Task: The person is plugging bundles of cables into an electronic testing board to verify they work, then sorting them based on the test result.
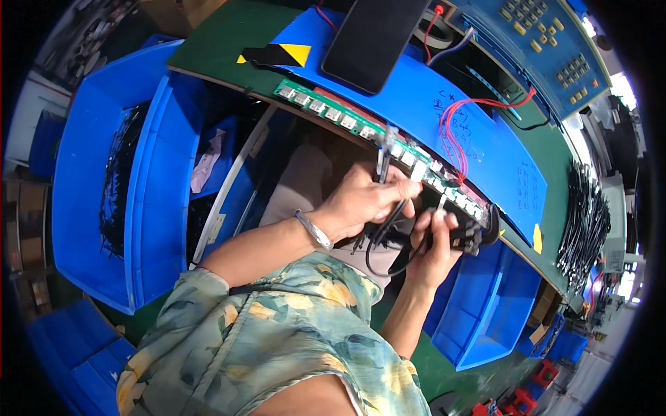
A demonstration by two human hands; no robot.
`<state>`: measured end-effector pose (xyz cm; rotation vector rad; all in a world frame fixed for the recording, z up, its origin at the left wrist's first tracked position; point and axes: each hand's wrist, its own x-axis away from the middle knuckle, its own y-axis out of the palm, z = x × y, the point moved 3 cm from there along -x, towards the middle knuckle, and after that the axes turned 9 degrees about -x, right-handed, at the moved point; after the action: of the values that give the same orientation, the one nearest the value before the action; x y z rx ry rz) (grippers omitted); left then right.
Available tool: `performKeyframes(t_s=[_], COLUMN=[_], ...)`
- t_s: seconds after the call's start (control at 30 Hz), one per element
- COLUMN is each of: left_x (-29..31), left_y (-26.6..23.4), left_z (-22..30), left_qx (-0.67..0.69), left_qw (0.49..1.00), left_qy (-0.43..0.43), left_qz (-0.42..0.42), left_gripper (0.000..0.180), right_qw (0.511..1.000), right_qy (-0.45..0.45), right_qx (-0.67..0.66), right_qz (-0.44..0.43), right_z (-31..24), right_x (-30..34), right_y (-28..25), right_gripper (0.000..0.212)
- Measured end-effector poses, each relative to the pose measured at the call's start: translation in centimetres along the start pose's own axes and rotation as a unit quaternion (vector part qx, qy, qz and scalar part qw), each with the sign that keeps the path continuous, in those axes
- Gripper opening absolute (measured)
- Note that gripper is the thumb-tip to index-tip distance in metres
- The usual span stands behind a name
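A long green circuit board (357, 129) with a row of silver metal sockets lies along the table's front edge. My left hand (371, 197), a silver bracelet at its wrist, is closed in a pinch at the board's middle. Between its fingertips is a cable's pale plug end, up against the sockets. Farther right, my right hand (433, 243) pinches another pale plug end (442, 201) just below the board. A black cable (375, 258) loops down between both hands. Whether either plug sits inside a socket, I cannot tell.
A blue sheet (510, 166) with handwriting covers the table; a black phone-like slab (374, 45) rests on it. Red wires (451, 114) run to the board. Blue bins (156, 201) stand left, another blue bin (479, 312) right. Black cables (583, 222) lie bundled at far right.
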<state>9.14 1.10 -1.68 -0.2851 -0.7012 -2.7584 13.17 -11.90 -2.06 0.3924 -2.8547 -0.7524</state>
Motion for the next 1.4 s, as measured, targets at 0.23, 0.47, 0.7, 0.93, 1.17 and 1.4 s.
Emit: performKeyframes(t_s=[0.23,0.47,0.7,0.93,1.17,1.4], left_x=[1.6,2.5,3.1,3.6,3.1,4.7], left_y=[-1.5,0.1,0.1,0.7,0.4,2.0], left_z=[-1.0,-2.4,-2.4,0.1,-1.4,-0.3], left_qx=[-0.008,-0.089,-0.257,-0.329,-0.11,0.093], left_qw=[0.991,0.948,0.936,0.934,0.992,0.989], left_qy=[-0.046,-0.134,-0.055,0.084,0.034,0.018], left_qz=[-0.128,-0.275,-0.233,-0.111,-0.053,-0.112], left_gripper=[0.025,0.021,0.024,0.022,0.019,0.026], right_qw=[0.998,0.988,0.996,0.989,0.992,0.985], right_qy=[0.038,0.089,-0.023,-0.043,-0.01,0.109], right_qx=[0.014,0.127,0.089,0.139,0.098,0.089], right_qz=[-0.047,0.016,-0.002,-0.021,0.077,0.096], right_z=[0.5,-1.3,-1.5,-2.0,-1.4,0.4], right_x=[3.8,2.6,1.7,2.3,2.9,6.0], right_y=[-5.5,-2.5,0.1,0.2,-1.0,-2.7], right_gripper=[0.015,0.014,0.012,0.011,0.006,0.013])
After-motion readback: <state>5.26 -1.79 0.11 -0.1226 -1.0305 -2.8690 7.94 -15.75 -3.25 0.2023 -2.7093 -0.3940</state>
